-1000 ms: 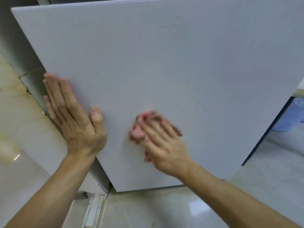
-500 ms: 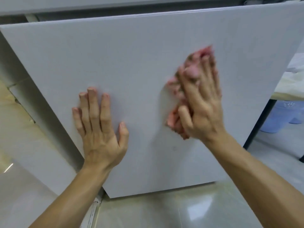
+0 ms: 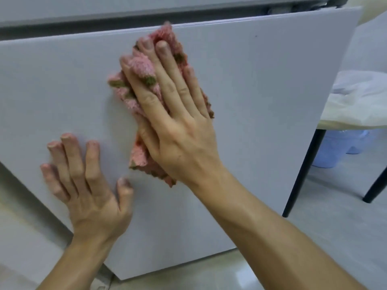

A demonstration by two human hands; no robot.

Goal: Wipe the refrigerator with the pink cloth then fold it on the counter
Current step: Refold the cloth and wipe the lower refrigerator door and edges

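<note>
White refrigerator door (image 3: 261,101): right hand (image 3: 176,126) presses pink cloth (image 3: 139,156) flat against it; left hand (image 3: 92,195) spread flat, lower-left. Black-legged table (image 3: 356,127) right of door.

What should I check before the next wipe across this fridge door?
1. Cloth pressed to the door by the right hand: ok.
2. Left hand flat on the door, bracing: ok.
3. Cloth spread flat: not ok, it is bunched.
4. Room to wipe higher: not ok, the cloth is at the door's top edge.
5. Dark speck at upper right wiped off: not ok.
6. Whether the wiped area is clean: cannot tell.
</note>
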